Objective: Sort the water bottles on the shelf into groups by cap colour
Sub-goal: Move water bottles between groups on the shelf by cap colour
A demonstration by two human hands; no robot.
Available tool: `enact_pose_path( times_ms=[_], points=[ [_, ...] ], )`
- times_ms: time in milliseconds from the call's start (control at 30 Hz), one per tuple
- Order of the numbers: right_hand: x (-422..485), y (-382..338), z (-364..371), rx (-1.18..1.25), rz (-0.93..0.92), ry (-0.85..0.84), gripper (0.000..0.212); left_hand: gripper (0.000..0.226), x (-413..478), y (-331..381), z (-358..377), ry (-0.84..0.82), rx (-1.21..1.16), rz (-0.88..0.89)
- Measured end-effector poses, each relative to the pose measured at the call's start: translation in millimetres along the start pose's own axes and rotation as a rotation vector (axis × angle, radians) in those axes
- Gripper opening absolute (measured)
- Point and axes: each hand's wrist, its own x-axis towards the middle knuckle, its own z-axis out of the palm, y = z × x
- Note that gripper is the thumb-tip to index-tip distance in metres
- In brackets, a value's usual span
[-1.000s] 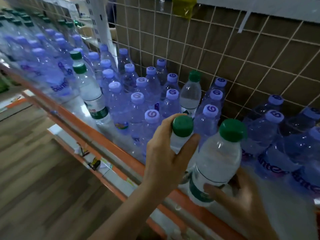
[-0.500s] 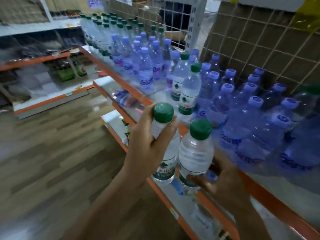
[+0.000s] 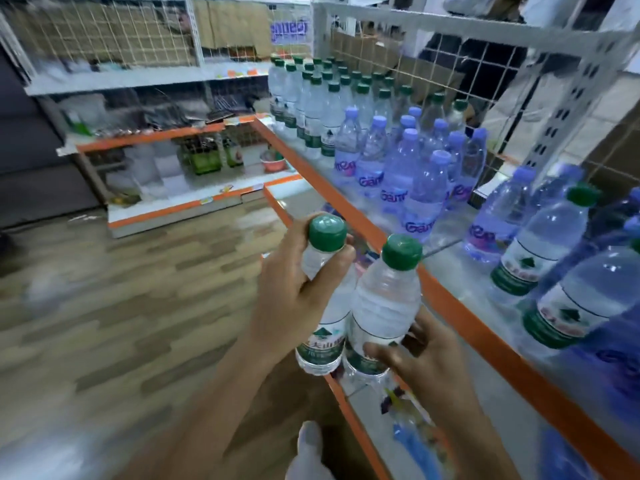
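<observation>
Item one: your left hand [image 3: 294, 292] had its fingers curled tight round the shoulder of the left bottle [image 3: 323, 336], just under its green cap. Item two: your right hand [image 3: 429, 358] gripped the right bottle [image 3: 384, 306] low down, with the thumb laid across the label and the fingers curled behind the base. Both bottles were clear, green-capped and green-labelled. They were pressed side to side, the left one near upright and the right one tipped with its cap toward the shelf [image 3: 485, 327]. You held them off the shelf, just in front of its orange edge and above the lower shelf [image 3: 367, 407]. On the shelf, far end: a green-cap group [image 3: 311, 109] stood in close rows. Next along, toward you: a purple-cap group [image 3: 408, 168], blue-tinted and packed together. Nearest, at your right: more purple-capped bottles, with two green-labelled stray bottles [image 3: 540, 251] standing among them at the front, one showing a green cap. Behind the rows: a wire mesh [image 3: 433, 74]. Across the aisle: a rack [image 3: 156, 133] with orange-edged boards, its goods too blurred to name. Below: a wood-pattern floor [image 3: 104, 289].
</observation>
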Motion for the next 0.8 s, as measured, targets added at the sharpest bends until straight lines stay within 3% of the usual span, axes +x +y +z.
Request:
enact_pose_path(
  times_ms=[133,500,800],
  points=[
    [97.6,3.4,33.9,-0.007,-0.031,0.011,0.054,0.028,75.5,-57.2,-20.8,-0.033,0.038,0.010],
    [329.1,1.7,108.6,0.032,-0.051,-0.045,0.061,0.016,263.2,-196.2,-68.2,0.056,0.068,0.003],
    [492.8,15.1,183.4,0.017,-0.064,0.208,0.051,0.036,419.9,-329.6,-92.3,-0.041,-0.057,0.123]
  ],
)
